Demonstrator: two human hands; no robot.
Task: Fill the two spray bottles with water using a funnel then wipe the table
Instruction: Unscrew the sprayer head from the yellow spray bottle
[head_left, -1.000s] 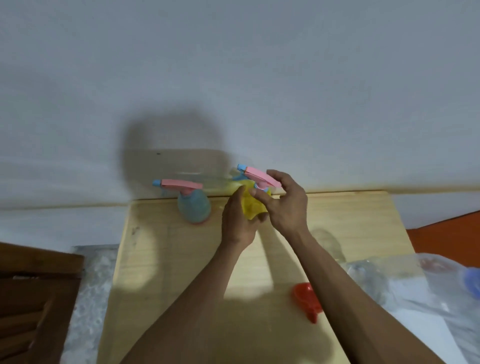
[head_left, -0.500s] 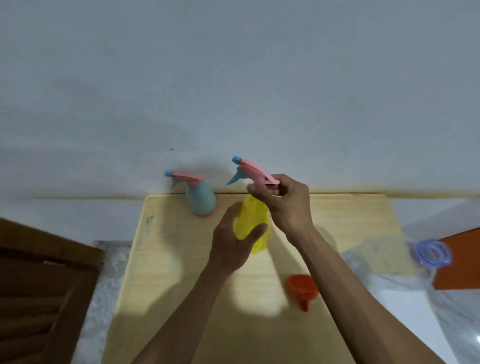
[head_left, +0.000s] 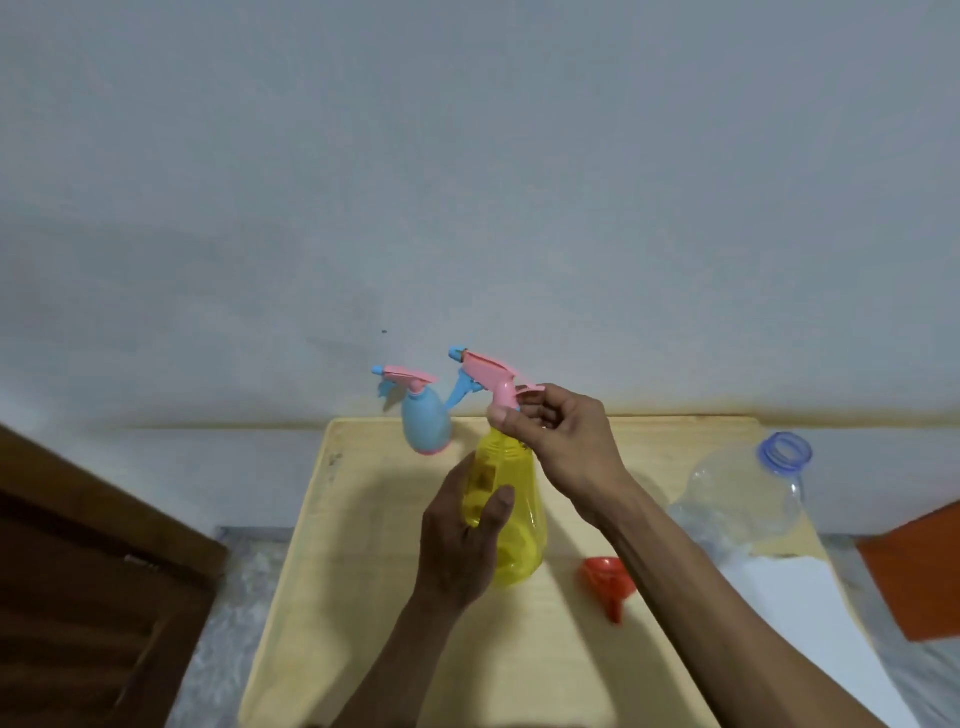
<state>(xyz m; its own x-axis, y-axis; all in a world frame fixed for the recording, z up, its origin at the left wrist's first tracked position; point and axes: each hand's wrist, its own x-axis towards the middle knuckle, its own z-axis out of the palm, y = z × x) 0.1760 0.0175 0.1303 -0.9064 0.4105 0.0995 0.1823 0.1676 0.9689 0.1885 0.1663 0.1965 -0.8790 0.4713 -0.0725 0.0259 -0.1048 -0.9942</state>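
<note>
Wooden table (head_left: 363, 597): translucent yellow bottle (head_left: 511, 525), seemingly empty.

The left hand (head_left: 457, 540) is gripping a glossy translucent yellow plastic spray bottle (head_left: 511, 514); its pink spray head (head_left: 491, 376) is looking matt. Right of the hands, a smooth red plastic funnel (head_left: 605, 579) is lying on pale, matt wooden table (head_left: 363, 571).
</note>
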